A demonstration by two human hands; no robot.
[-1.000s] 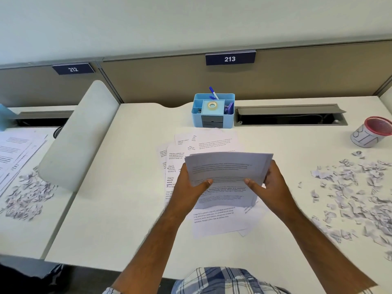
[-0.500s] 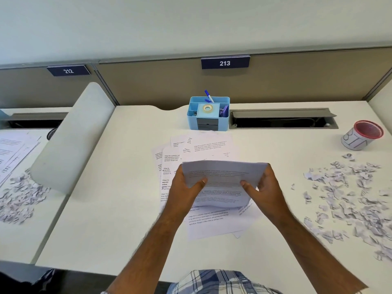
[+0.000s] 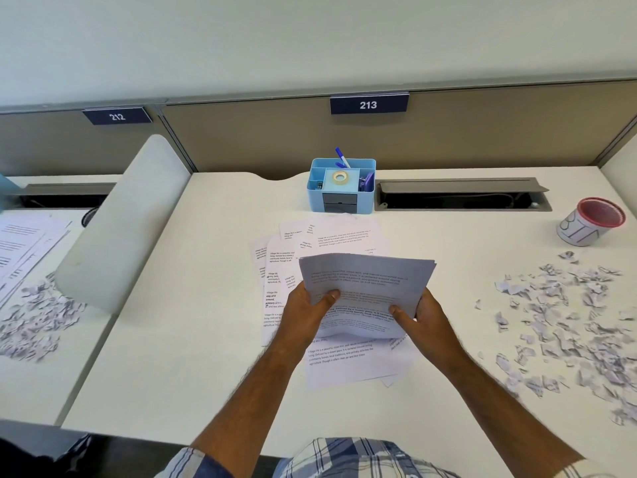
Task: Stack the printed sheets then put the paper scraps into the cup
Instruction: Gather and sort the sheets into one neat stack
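Both hands grip sheet bundle (image 3: pixel 365 288); bottom edge seemingly touching loose sheets (image 3: pixel 348 363).

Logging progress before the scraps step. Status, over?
Left hand and right hand both grip the held sheets. Loose sheets not yet stacked. Scraps scattered, cup untouched. Nothing blocking.

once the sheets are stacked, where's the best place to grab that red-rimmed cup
Grip the cup around its white side wall, below the red rim, probably with the right hand, since it sits at the desk's far right. It appears to tilt, mouth facing the person, so come in from the near side and wrap the wall rather than pinching the rim. The paper scraps lie just in front.
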